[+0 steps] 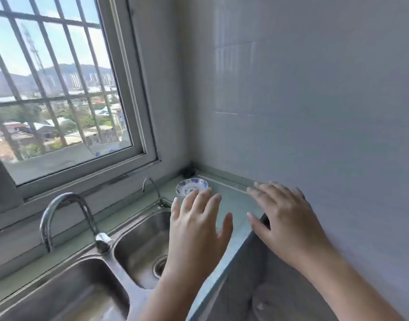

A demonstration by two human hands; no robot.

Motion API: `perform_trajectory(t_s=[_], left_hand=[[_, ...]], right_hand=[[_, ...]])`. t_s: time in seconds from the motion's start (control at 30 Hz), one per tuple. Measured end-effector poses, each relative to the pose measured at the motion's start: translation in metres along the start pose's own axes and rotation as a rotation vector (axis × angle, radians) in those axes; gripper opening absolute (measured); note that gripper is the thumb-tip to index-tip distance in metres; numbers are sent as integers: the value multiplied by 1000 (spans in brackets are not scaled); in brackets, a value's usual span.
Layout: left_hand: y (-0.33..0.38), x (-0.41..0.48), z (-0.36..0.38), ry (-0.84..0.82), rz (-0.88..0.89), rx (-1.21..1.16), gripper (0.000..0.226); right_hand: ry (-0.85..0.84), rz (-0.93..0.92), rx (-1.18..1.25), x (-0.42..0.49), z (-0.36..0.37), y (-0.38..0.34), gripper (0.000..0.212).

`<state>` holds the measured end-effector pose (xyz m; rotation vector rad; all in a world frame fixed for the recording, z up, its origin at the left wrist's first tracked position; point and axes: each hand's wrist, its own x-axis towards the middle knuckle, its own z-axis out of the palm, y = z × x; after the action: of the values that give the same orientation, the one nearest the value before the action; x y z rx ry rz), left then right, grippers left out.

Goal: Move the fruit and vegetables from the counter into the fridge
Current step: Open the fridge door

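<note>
Sink (pixel 138 242): steel, two basins, at the lower left, nearest to the camera.
Left hand (pixel 196 225): flat, fingers straight and a little spread, holding nothing. It is over the border between the right basin and the surface, fingertips close to the dish.
Right hand (pixel 284 218): also flat with fingers spread, holding nothing, over the right end of the surface, near the wall. I cannot tell if it touches the surface.
Faucet (pixel 67 196): high curved steel pipe standing between the two basins.
Surface (pixel 236 200): pale green, running into the corner.
Tap (pixel 160 203): small and thin, behind the right basin.
Dish (pixel 191 185): small, white with blue pattern, standing on the surface towards the corner.
Fruit and vegetables: I cannot tell where they are from this view.
Window (pixel 60 89): with bars, behind the sink.
Wall (pixel 314 89): white tiles, on the right.
</note>
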<state>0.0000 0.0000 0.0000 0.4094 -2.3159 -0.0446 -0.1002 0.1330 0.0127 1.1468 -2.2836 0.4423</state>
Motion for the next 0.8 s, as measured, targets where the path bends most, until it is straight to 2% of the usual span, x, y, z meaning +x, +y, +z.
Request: perform_trajectory(t_s=[0.3, 0.8], left_hand=[[105, 30, 54, 50, 203, -227, 39], [394, 45, 118, -22, 540, -513, 43]], right_hand=[[134, 194, -134, -45, -37, 101, 47], [170, 536, -426, -184, -160, 303, 41]])
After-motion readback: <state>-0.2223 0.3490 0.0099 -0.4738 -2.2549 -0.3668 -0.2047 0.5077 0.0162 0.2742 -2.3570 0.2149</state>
